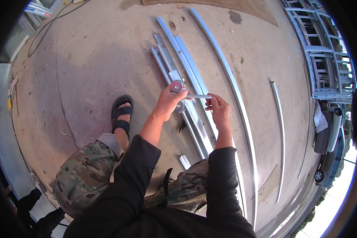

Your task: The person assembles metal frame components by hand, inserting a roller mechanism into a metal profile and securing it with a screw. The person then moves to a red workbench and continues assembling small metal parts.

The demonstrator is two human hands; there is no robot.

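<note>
My left hand (171, 102) is closed round a metal roller assembly. It has a round wheel (177, 86) at the top and a second wheel (180, 106) lower down. A slim silvery rod (199, 96) sticks out from the assembly to the right. Its far end is pinched between the fingertips of my right hand (220, 109). Below my hands lie long metal rails (196, 129), side by side on the concrete. A shorter channel piece (166, 55) rests on the far part of this bundle.
To the right, a long square tube (236, 93) and a shorter tube (279, 131) lie on the concrete floor (87, 47). A short metal offcut (185, 162) sits near my knees. Metal frames (319, 49) stand at the far right, a vehicle (331, 158) beyond. A dark cable (47, 29) runs at far left.
</note>
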